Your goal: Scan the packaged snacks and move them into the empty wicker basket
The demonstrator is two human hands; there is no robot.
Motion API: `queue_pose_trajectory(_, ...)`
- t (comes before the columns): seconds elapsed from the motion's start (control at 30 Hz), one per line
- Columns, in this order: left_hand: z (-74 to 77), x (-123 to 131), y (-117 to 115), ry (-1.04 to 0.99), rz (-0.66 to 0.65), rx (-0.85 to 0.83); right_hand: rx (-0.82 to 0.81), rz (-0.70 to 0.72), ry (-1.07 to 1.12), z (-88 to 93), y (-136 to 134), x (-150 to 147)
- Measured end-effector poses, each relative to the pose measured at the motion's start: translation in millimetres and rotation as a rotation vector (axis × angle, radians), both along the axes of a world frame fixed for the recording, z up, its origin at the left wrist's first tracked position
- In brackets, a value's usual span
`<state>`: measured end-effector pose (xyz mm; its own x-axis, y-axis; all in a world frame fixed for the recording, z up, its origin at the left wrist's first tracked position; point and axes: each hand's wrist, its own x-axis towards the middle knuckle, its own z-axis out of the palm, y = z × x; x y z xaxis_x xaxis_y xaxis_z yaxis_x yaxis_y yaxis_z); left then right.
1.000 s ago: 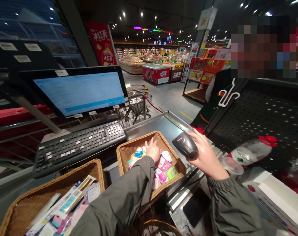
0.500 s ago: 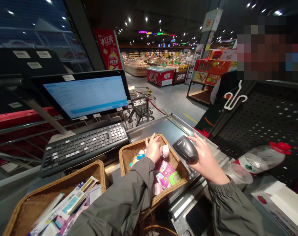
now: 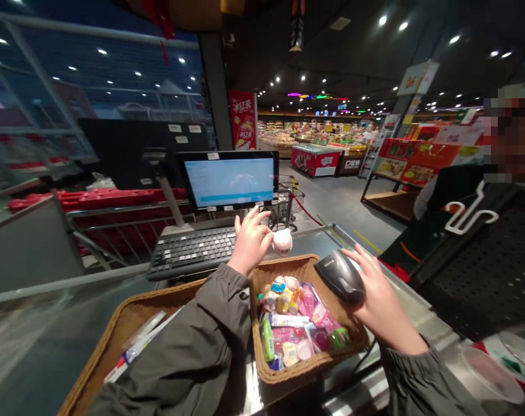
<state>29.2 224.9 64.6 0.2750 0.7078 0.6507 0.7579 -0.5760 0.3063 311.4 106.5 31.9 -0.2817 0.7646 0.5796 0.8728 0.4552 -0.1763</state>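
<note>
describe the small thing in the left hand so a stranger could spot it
Below the right corner of the blue-white checkout screen, the left hand is raised above the brown wicker basket. It pinches a small round pale pink object, held in the air while the bright packets lie in the basket.
</note>
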Motion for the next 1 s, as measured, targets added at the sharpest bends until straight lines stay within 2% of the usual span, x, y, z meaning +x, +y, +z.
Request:
queue_pose_trajectory(0.2,19.0,-60,-23,-0.040,0.158,-0.105,0.085,0.197,-0.063,9.4,3,-34)
queue_pose_trajectory(0.47,26.2,-122,-58,-0.109,0.280,-0.154,0.107,0.384,-0.092,26.3,3,-95)
queue_pose_trajectory(0.7,21.0,-151,-72,-0.122,0.297,-0.152,0.047,0.442,-0.084,27.3,-7,-138)
queue_pose_trajectory(1.0,17.2,-164,-81,-0.118,0.282,-0.159,-0.019,0.430,-0.073,23.6,-22,-158)
